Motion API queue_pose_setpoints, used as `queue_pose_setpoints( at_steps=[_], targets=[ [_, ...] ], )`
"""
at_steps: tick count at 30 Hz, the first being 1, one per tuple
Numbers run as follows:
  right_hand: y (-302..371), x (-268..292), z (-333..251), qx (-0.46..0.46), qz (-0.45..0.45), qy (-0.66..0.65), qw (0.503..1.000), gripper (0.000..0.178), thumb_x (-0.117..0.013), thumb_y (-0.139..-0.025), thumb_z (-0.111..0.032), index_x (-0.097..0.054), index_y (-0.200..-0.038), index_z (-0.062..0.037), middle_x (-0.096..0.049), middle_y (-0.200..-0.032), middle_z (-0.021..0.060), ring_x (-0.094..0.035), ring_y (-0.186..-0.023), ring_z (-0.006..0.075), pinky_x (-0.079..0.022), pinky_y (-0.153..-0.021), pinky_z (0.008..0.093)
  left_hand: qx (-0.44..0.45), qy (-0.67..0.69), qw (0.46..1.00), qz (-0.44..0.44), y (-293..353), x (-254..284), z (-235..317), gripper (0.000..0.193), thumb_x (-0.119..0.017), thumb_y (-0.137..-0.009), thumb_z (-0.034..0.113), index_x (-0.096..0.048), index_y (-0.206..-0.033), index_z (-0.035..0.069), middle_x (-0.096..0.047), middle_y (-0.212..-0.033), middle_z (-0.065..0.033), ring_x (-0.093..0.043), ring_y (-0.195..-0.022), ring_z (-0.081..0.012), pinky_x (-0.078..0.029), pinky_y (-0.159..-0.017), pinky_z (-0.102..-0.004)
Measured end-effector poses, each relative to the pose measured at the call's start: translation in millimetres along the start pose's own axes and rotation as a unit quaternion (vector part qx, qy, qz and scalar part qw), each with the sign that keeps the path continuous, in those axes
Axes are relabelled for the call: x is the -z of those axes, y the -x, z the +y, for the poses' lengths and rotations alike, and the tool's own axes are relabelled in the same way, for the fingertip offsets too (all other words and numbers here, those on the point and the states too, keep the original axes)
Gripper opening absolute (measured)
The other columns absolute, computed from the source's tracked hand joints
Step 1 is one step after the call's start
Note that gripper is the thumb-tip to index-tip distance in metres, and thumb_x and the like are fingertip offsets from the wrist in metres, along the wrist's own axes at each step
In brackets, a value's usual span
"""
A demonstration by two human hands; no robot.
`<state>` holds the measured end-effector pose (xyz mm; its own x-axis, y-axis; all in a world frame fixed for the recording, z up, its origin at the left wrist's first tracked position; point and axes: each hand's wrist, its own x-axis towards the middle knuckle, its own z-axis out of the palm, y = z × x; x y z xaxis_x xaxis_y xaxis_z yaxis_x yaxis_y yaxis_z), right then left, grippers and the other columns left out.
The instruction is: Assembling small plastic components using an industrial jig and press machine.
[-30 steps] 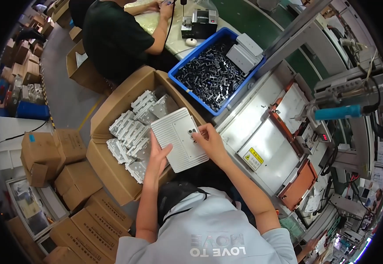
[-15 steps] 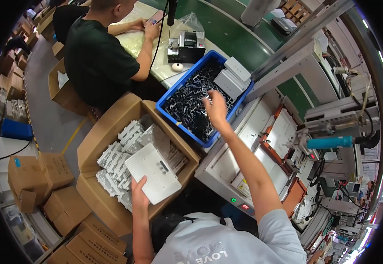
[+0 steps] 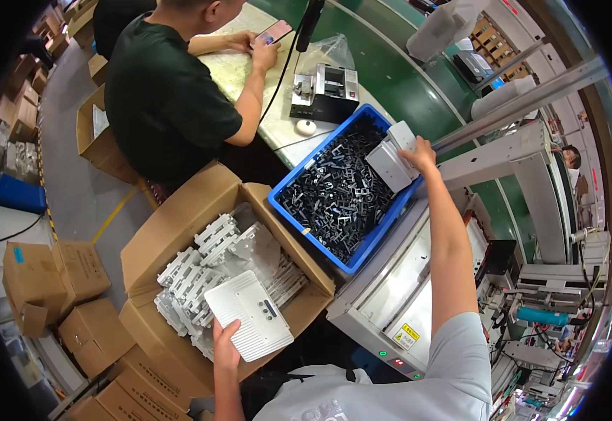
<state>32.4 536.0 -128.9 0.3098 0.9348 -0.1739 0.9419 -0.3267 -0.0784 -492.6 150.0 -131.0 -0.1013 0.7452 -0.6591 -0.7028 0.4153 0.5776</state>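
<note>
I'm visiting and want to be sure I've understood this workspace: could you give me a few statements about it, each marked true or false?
1. The left hand holds a ribbed, light grey panel. True.
2. The right hand is inside the cardboard box. False: it is at the light grey pieces in a corner of the blue bin.
3. Many small dark parts fill much of the blue bin. True.
4. The cardboard box is empty. False: light-coloured metal plates are piled in it.
5. The person in the dark shirt is holding a phone. True.
</note>
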Motion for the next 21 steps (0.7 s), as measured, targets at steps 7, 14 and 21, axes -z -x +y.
queue_pose_setpoints(
  at_steps=[7, 14, 21],
  targets=[
    [78, -20, -56, 0.065, 0.19, -0.042, 0.979, 0.072, -0.082, -0.063, -0.036, -0.05, -0.115, 0.0019, -0.051, -0.115, 0.0238, -0.054, -0.103, 0.0411, -0.046, -0.09, 0.0461, 0.0, 0.004, 1.0, 0.002, -8, -13, 6, 0.057, -0.056, -0.086, -0.001, -0.036, -0.139, -0.001, -0.052, -0.128, -0.0139, -0.053, -0.116, -0.0237, -0.042, -0.098, -0.0342],
    [106, -65, -30, 0.031, 0.303, -0.037, 0.952, 0.076, -0.084, -0.062, -0.021, -0.044, -0.123, 0.0025, -0.049, -0.121, 0.0237, -0.049, -0.11, 0.0409, -0.039, -0.097, 0.0448, -0.002, -0.025, 0.998, -0.057, -8, -43, 4, 0.052, -0.057, -0.087, 0.0, -0.039, -0.135, -0.001, -0.053, -0.126, -0.0131, -0.054, -0.114, -0.0212, -0.042, -0.096, -0.0326],
    [293, 53, -98, 0.384, 0.017, -0.249, 0.889, 0.083, -0.084, -0.062, -0.026, -0.046, -0.132, -0.0014, -0.051, -0.126, 0.0169, -0.047, -0.117, 0.0348, -0.036, -0.1, 0.0419, -0.03, -0.111, 0.984, -0.134, 31, -88, 25, 0.053, -0.057, -0.084, 0.0, -0.041, -0.134, 0.0, -0.057, -0.121, -0.0119, -0.056, -0.11, -0.0204, -0.042, -0.096, -0.0312]
  ],
)
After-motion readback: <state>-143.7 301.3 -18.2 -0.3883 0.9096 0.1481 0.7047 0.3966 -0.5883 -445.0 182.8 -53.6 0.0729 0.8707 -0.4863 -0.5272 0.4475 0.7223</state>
